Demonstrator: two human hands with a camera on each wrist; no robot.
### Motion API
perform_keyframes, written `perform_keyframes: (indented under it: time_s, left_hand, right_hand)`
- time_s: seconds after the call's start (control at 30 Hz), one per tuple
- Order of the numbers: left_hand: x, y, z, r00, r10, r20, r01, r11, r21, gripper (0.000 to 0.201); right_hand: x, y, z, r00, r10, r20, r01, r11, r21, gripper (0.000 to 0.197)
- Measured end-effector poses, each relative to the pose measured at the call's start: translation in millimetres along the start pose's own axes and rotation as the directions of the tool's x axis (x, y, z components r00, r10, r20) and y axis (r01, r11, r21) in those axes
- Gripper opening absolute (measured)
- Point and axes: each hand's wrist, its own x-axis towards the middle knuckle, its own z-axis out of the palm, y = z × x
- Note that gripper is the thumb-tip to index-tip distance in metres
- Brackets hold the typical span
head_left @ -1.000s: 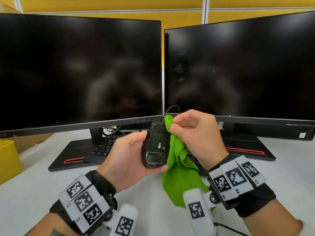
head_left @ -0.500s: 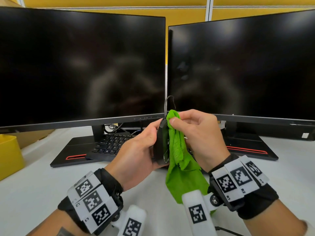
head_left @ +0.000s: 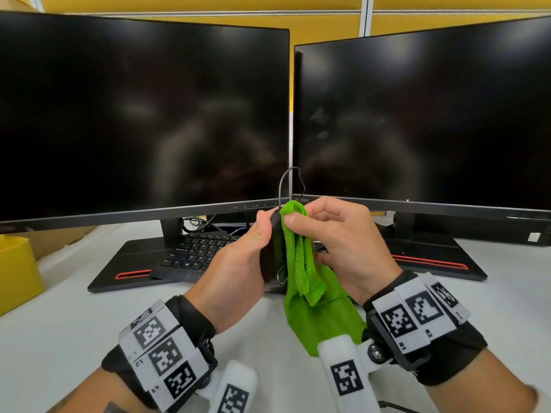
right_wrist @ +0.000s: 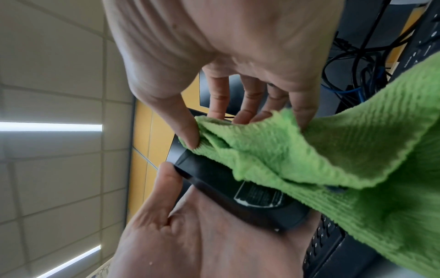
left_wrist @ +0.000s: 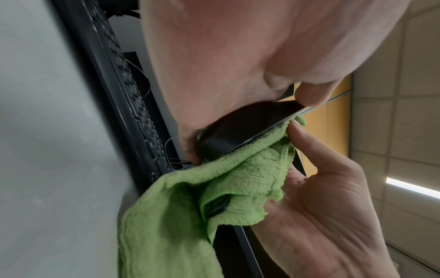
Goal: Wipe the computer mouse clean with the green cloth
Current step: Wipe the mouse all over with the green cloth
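My left hand (head_left: 238, 263) grips a black corded computer mouse (head_left: 269, 254), held on edge above the desk with its underside turned to the right. In the right wrist view the mouse (right_wrist: 228, 190) shows its label, and the left thumb lies on its upper edge. My right hand (head_left: 337, 242) pinches the folded green cloth (head_left: 301, 263) and presses it against the underside near the top. The cloth (left_wrist: 228, 180) drapes down toward the desk. The mouse (left_wrist: 240, 129) sits deep in my left palm, mostly hidden in the head view.
Two dark monitors (head_left: 143, 114) (head_left: 423, 120) stand close behind the hands on black bases with red stripes. A black keyboard (head_left: 196, 251) lies under the left monitor. A yellow box (head_left: 15, 269) sits at the left edge. The white desk (head_left: 59, 317) lies below.
The mouse has been turned from facing me to edge-on, so its underside is hidden in the head view. The cloth and right hand stay pressed against it, slightly higher than before.
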Motion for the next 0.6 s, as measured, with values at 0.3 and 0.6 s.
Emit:
perform_keyframes:
  time_s: [0.3,0.6]
  left_hand:
    - [-1.0,3.4,0.4,0.996,0.088,-0.009,-0.087,0.992,0.089,0.052]
    - [-4.1,3.9,-2.0,0.997,0.080,-0.024,-0.075,0.986,0.149,0.053]
  right_hand:
    - [-1.9,-3.5,0.2,0.974,0.174,0.146,-0.192,0.975,0.117,0.021]
    - [-2.5,-1.0,1.1,0.952,0.194,0.238,-0.246,0.945,0.215,0.024]
